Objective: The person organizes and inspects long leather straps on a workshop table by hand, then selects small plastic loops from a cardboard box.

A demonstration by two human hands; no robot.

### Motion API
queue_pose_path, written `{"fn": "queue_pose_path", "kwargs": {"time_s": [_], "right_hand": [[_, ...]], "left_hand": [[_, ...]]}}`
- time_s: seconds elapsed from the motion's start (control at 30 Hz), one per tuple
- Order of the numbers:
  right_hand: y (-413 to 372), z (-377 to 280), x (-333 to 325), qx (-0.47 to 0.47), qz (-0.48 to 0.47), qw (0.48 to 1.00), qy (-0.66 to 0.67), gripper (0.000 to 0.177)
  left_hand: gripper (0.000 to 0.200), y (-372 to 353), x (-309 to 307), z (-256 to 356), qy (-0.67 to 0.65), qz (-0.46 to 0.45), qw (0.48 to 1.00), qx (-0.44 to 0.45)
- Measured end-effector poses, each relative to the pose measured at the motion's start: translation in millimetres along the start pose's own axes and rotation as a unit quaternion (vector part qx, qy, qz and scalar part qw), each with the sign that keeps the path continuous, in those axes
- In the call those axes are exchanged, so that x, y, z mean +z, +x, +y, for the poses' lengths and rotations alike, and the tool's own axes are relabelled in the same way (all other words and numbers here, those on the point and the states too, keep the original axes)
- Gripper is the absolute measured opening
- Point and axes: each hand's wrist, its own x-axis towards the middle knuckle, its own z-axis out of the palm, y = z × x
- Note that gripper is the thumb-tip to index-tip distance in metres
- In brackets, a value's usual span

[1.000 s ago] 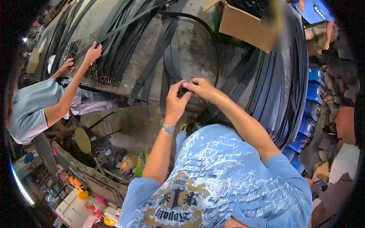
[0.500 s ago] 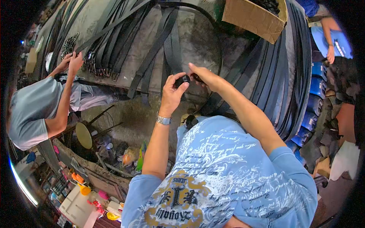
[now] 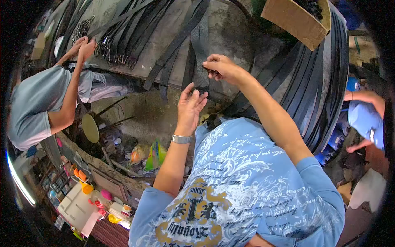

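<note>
My left hand (image 3: pixel 189 110), with a metal watch (image 3: pixel 181 139) at the wrist, has its fingers apart and its fingertips right at the lower end of a black strap (image 3: pixel 200 49). That strap hangs down over the edge of the grey table. Above and to the right, my right hand (image 3: pixel 224 70) is closed beside the same strap, its thumb overlapping it in this view. A small dark piece shows between the right fingers, and I cannot tell what it is. More black straps (image 3: pixel 169 55) cross the table just left of my hands.
A cardboard box (image 3: pixel 294 20) holding dark parts stands at the upper right. Long black straps (image 3: pixel 298 86) drape over the table's right side. Straps with metal hooks (image 3: pixel 117 53) lie at the left, where a person (image 3: pixel 41 103) works. Another person (image 3: pixel 366 119) is at far right.
My left hand has loosened from the rolled black piece it pinched, and its fingers have spread. My right hand has risen beside the strap. The view has shifted, and the person at right has moved.
</note>
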Motion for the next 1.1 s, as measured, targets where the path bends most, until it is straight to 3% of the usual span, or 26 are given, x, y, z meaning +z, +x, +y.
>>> {"fn": "queue_pose_path", "kwargs": {"time_s": [0.07,0.47,0.77,1.1], "right_hand": [[-0.1,-1.2,4.6,0.015,-0.014,1.000,-0.020,0.019],[12.8,15.5,6.7,0.025,-0.015,1.000,-0.011,0.020],[8.8,15.9,10.0,0.032,-0.007,0.999,-0.005,0.018],[14.7,22.9,11.9,-0.018,0.009,0.996,-0.081,0.018]], "left_hand": [[0.047,-2.8,4.0,-1.8,-0.004,0.007,1.000,-0.004],[0.030,-6.3,13.5,3.0,0.019,0.000,1.000,-0.010],[0.043,-8.0,9.4,1.1,0.003,0.020,1.000,0.004],[0.045,-4.0,5.3,1.7,0.144,0.062,0.988,0.010]]}}
